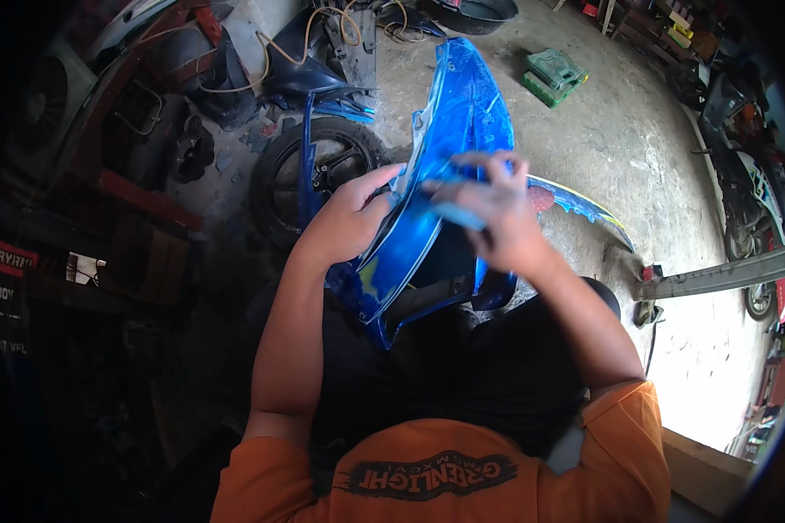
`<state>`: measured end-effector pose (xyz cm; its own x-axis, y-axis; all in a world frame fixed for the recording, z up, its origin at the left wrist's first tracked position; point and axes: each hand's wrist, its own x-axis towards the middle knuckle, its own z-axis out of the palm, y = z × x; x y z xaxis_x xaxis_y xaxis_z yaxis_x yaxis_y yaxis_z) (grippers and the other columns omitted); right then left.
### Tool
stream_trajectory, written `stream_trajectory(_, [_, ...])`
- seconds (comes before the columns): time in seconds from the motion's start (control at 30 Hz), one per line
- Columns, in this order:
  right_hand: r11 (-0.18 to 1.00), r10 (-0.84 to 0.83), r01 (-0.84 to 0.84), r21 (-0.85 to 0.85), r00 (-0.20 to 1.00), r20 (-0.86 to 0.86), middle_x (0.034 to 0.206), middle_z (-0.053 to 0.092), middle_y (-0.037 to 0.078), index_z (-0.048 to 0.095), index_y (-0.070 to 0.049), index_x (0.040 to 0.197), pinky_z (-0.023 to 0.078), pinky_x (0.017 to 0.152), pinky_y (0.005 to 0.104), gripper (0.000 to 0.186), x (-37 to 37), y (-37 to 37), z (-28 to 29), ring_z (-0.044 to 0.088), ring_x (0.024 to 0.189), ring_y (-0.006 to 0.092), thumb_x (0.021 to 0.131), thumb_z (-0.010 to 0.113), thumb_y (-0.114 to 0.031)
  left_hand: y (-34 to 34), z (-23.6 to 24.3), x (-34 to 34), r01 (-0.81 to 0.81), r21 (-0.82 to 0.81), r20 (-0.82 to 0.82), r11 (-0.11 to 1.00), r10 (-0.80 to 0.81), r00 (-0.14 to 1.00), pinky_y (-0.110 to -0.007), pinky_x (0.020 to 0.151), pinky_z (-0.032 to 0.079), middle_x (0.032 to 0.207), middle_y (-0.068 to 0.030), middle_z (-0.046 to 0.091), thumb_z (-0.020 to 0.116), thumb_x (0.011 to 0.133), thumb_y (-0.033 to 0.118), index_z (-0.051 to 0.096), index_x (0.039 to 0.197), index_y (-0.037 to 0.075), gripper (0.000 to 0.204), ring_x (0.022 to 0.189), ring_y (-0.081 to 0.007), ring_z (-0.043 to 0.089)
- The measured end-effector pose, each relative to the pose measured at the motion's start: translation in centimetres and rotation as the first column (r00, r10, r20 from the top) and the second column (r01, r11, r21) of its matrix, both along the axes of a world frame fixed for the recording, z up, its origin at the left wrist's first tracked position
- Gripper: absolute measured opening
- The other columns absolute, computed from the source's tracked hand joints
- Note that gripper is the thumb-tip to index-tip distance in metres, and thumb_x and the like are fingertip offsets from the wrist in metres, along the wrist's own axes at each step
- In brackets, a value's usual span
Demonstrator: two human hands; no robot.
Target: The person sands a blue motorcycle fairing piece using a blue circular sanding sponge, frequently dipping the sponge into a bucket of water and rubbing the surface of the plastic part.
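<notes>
A blue motorcycle fairing panel (469, 96) stands tilted between my knees, its paint scuffed and a yellow-green patch showing near its lower end. My left hand (344, 218) grips the panel's left edge, thumb and fingers closed around it. Over the panel's middle is my right hand (508, 218), smeared by motion. Beneath its fingers shows a light-blue flat pad (460, 214), pressed against or just over the painted face; the blur hides its exact kind. The panel's lower part arches over my lap.
A spoked black wheel (275, 196) lies left of the panel. On the concrete floor are a green case (553, 77) and, to the right, another blue and yellow panel (589, 207). A metal beam (715, 274) juts in at right, near a parked motorcycle (756, 205).
</notes>
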<state>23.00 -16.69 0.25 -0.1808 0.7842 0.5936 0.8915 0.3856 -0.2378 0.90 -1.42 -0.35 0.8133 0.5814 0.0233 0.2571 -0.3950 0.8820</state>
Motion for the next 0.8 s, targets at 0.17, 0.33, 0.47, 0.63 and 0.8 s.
stream_trajectory(0.17, [0.995,-0.103,0.105,-0.002,0.977,-0.184,0.13,0.079,-0.004,0.082,-0.019,0.121,0.034,0.116,0.0562,0.037,1.1,0.1,-1.2,0.063,0.13,0.0336,0.087,0.074,-0.004,-0.2,0.8,0.3,0.033,-0.123,-0.005,0.992,-0.034,0.999,-0.037,0.126,0.04,0.158,-0.0206,0.062,0.053,0.107,0.008,0.053,0.158,-0.007,0.053,0.148,-0.0262,0.056])
stream_trajectory(0.33, [0.97,-0.227,0.231,0.07,0.972,-0.062,0.13,0.079,0.003,0.079,-0.013,0.129,0.04,0.118,0.0495,0.033,3.4,1.2,-0.6,0.065,0.132,0.0264,0.097,0.071,-0.007,-0.1,-0.2,0.2,0.016,-0.022,0.022,1.0,-0.016,1.0,-0.037,0.122,0.043,0.154,-0.0212,0.065,0.054,0.108,0.01,0.053,0.159,-0.006,0.054,0.142,-0.0258,0.061])
stream_trajectory(0.47, [0.966,-0.044,0.255,0.048,0.345,-0.937,0.123,0.079,0.007,0.073,0.003,0.134,0.053,0.107,0.0344,0.03,5.7,1.0,-2.0,0.072,0.115,0.016,0.112,0.065,-0.016,-0.7,0.4,0.5,0.014,-0.108,0.02,0.994,-0.012,1.0,-0.037,0.118,0.047,0.151,-0.0222,0.067,0.054,0.108,0.012,0.053,0.158,-0.005,0.054,0.136,-0.0266,0.065])
stream_trajectory(0.63, [0.989,-0.072,0.142,-0.03,0.305,-0.95,0.121,0.079,0.006,0.072,0.002,0.135,0.054,0.105,0.0342,0.031,6.0,1.5,-2.3,0.071,0.112,0.015,0.11,0.069,-0.018,-0.3,0.0,0.0,0.007,-0.03,0.022,1.0,-0.007,1.0,-0.037,0.118,0.048,0.15,-0.0235,0.067,0.053,0.108,0.014,0.054,0.159,-0.004,0.053,0.136,-0.0266,0.066])
stream_trajectory(0.8, [0.981,-0.116,0.184,-0.061,0.303,-0.946,0.121,0.078,0.007,0.071,0.002,0.135,0.054,0.104,0.0336,0.031,6.1,1.5,-2.4,0.071,0.111,0.0148,0.109,0.07,-0.017,-0.6,-0.2,-0.1,-0.004,-0.067,-0.045,0.998,0.001,0.999,-0.036,0.123,0.042,0.157,-0.0209,0.062,0.052,0.11,0.01,0.048,0.161,-0.008,0.055,0.144,-0.0258,0.058])
